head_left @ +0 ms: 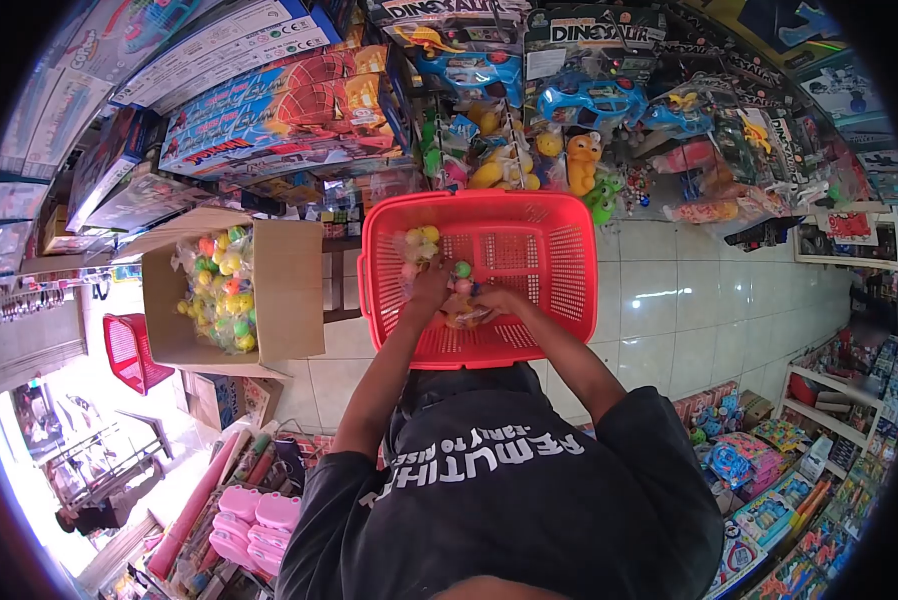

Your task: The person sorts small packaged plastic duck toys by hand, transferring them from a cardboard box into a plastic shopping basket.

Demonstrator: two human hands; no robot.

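A red plastic basket (384, 222) with slotted walls is in front of me. Inside it lie small colored balls (462, 270) in clear plastic bags, green, pink and orange ones between my hands. More yellow balls (421, 236) in clear plastic rest near the basket's left wall, just beyond my left hand. My left hand (431, 284) is closed at the left edge of the bagged balls, its fingertips partly hidden. From the other side my right hand (499, 299) grips the clear bag, with fingers bent around its right edge.
To the left an open cardboard box (291, 290) holds many bagged balls. Boxed toys (279, 115) are stacked behind it. Dinosaur toy packs (594, 60) and an orange figure (583, 163) line the far side. Another red basket (134, 352) and pink cases (254, 525) are at lower left.
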